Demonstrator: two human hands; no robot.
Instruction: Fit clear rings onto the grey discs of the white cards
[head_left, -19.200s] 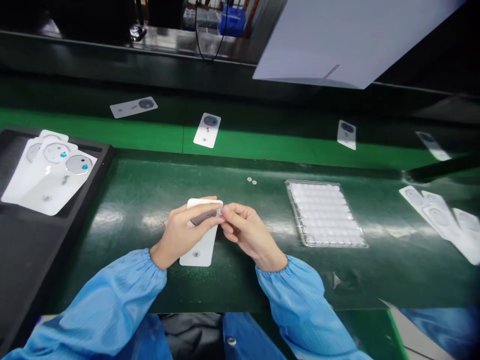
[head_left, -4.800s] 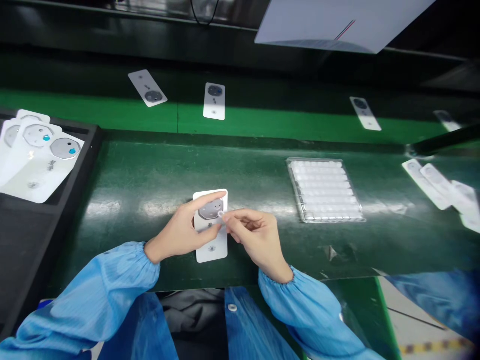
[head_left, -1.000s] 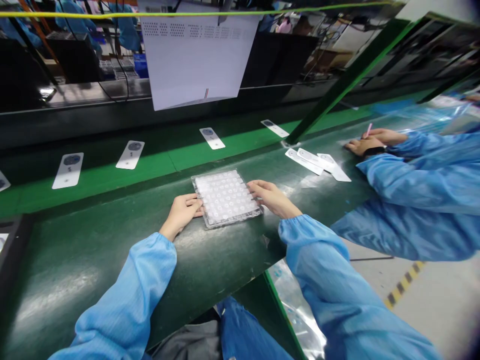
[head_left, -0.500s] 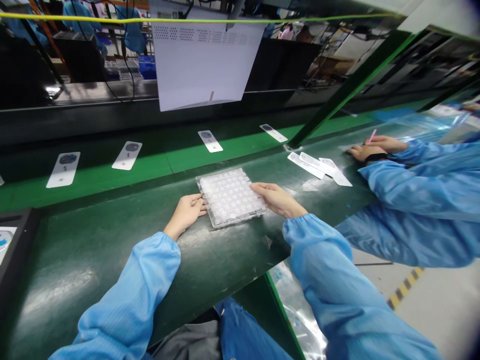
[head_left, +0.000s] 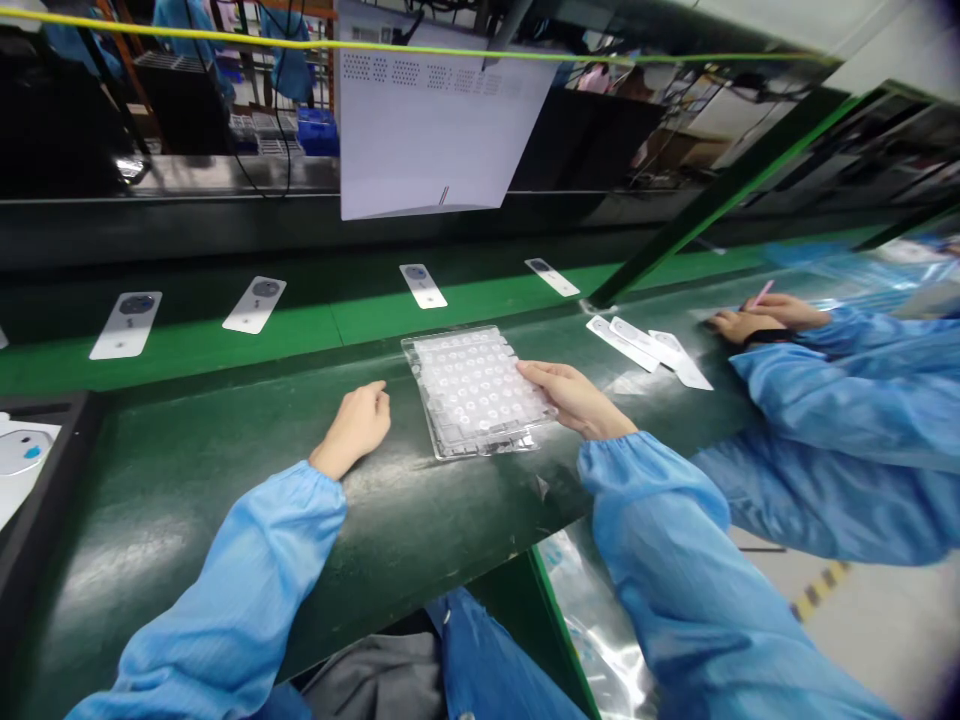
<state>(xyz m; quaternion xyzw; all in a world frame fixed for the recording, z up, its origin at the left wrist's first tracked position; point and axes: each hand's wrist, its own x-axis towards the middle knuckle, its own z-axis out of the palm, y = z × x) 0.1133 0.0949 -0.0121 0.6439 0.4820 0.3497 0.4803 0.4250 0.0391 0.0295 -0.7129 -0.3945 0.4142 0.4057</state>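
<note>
A clear plastic tray (head_left: 480, 385) with rows of small round translucent pieces sits on the dark green bench in front of me. Its upper layer is slightly askew over another clear tray edge (head_left: 517, 441) beneath. My right hand (head_left: 574, 396) grips the tray's right edge, thumb on top and the fingers below mostly hidden. Left of the tray, and apart from it, is my left hand (head_left: 355, 425), its fingers curled in and the index finger bent forward. Whether anything small lies between those fingers is hidden.
White phone-shaped panels (head_left: 424, 286) lie spaced along the green belt (head_left: 330, 325). Several more panels (head_left: 634, 343) overlap right of the tray. A co-worker's hands (head_left: 765, 315) work farther right, near a green post (head_left: 720, 200). A black-rimmed box (head_left: 75, 450) stands at left.
My left hand has drawn away leftward from the tray's edge, and its fingers have curled. My right hand keeps its hold. The upper tray layer sits more offset from the one below.
</note>
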